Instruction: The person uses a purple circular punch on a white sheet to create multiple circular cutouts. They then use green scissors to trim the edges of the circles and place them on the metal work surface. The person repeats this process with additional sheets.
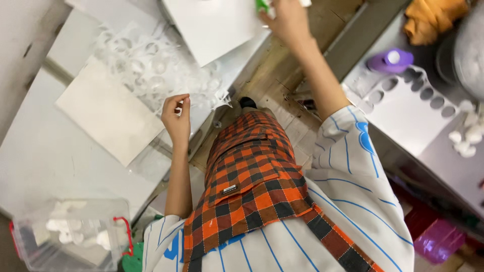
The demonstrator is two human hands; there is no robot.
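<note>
Overhead view, looking down past a checked apron (252,181) and striped shirt (353,201). Left hand (176,118) at the edge of a heap of punched clear film (156,68), thumb and fingertips pinched together on a thin strip of that film; grip seemingly suited to teasing one layer off the tangle. Heap lying partly over a white sheet (108,113) on the pale table (45,166). Right hand (287,17) stretched far forward to the upper frame edge, closed round a small green and white object (263,6), next to a second white sheet (212,22). Object cropped by the frame, so kind not determinable; fingers largely out of sight too.

To the right, a white sheet with round holes (403,106), a purple bottle (390,60) and small white discs (466,136), presumably punched pieces kept within reach. Lower left, a clear lidded box (70,234) with red clasps; contents blurred, possibly more discs. Orange cloth (433,17) at upper right, partly cut off.
</note>
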